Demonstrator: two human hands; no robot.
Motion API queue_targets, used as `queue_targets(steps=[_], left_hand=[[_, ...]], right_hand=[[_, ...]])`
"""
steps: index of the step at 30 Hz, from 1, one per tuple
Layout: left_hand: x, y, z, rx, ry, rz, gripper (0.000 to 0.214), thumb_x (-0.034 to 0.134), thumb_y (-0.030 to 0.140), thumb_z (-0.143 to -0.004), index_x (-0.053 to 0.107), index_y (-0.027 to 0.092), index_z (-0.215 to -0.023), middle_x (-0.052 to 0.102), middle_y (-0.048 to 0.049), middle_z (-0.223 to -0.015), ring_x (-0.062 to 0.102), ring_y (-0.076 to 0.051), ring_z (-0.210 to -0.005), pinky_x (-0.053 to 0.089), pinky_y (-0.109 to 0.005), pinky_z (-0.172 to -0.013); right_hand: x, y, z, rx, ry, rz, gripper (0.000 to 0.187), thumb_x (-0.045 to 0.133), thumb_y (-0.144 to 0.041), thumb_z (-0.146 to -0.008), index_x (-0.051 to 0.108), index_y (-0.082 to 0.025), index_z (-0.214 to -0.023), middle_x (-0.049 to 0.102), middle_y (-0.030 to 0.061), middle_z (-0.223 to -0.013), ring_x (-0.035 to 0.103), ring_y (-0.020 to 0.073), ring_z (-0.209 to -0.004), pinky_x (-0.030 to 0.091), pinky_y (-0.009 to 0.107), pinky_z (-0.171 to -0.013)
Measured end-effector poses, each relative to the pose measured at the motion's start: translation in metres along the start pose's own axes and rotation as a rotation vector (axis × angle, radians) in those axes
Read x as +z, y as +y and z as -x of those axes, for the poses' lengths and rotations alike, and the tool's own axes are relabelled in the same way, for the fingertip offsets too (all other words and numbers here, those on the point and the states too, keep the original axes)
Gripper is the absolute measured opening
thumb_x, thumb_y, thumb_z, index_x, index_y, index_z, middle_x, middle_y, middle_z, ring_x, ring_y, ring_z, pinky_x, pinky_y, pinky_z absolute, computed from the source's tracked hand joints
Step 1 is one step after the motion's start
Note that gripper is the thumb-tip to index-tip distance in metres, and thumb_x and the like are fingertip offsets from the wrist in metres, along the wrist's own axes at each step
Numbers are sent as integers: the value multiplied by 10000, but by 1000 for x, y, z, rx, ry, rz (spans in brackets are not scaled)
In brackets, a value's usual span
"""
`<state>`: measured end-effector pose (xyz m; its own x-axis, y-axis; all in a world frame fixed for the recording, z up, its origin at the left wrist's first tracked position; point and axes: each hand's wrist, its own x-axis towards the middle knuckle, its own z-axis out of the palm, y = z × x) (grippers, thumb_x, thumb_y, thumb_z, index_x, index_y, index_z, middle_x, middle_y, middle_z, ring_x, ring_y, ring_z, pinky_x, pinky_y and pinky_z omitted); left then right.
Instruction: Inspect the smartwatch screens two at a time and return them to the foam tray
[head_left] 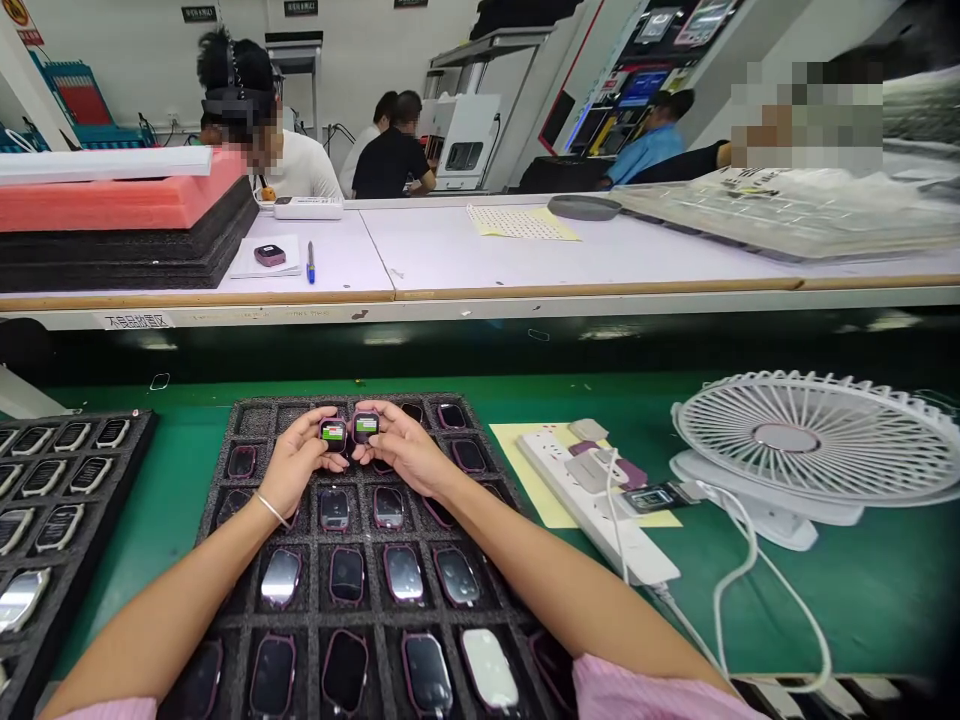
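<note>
My left hand [296, 462] pinches a small purple smartwatch body [333, 433] with a lit screen. My right hand [405, 450] pinches a second lit smartwatch body [366, 426] right beside it. Both hands hover over the far rows of a black foam tray [375, 560] whose pockets hold several purple-rimmed watch bodies with dark screens. A thin bracelet circles my left wrist.
A second foam tray [52, 500] of watch bodies lies at the left. A white power strip [592, 505] with plugged chargers and a white desk fan [817, 445] sit at the right on the green mat. Several people sit beyond a raised white shelf [525, 255].
</note>
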<state>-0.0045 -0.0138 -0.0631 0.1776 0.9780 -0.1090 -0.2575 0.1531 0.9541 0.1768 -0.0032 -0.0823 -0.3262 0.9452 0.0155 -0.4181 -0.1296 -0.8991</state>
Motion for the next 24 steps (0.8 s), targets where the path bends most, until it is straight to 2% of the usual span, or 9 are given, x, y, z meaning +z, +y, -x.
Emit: queue_targets(steps=[4, 10, 18, 24], left_hand=[[1, 0, 0, -6, -5, -9, 439, 651, 226, -688, 599, 170, -1120, 698, -20, -887, 684, -139, -581, 581, -290, -597], [2, 1, 3, -11, -33, -24, 377, 639, 266, -713, 602, 173, -1076, 686, -14, -863, 696, -154, -584, 598, -308, -597], [5, 2, 4, -14, -12, -44, 380, 698, 301, -704, 608, 170, -1050, 670, -4, -852, 690, -143, -548, 601, -291, -566], [3, 2, 3, -7, -14, -44, 378, 685, 293, -706, 610, 166, -1054, 672, -11, -851, 696, -155, -546, 601, -299, -562]], right_hand=[[-1, 1, -1, 5, 14, 22, 378, 684, -167, -749, 589, -220, -1110, 670, 6, -904, 676, 133, -650, 522, 281, -627], [1, 1, -1, -16, 67, 75, 330, 724, -229, -757, 592, -209, -1059, 659, -12, -866, 606, 85, -557, 429, 217, -516], [0, 3, -2, -9, 78, 85, 339, 736, -302, -763, 583, -208, -1050, 614, -44, -757, 581, 83, -521, 402, 215, -503], [2, 1, 0, -35, 60, 109, 334, 710, -225, -749, 592, -212, -1061, 645, -17, -857, 597, 89, -561, 418, 225, -520]])
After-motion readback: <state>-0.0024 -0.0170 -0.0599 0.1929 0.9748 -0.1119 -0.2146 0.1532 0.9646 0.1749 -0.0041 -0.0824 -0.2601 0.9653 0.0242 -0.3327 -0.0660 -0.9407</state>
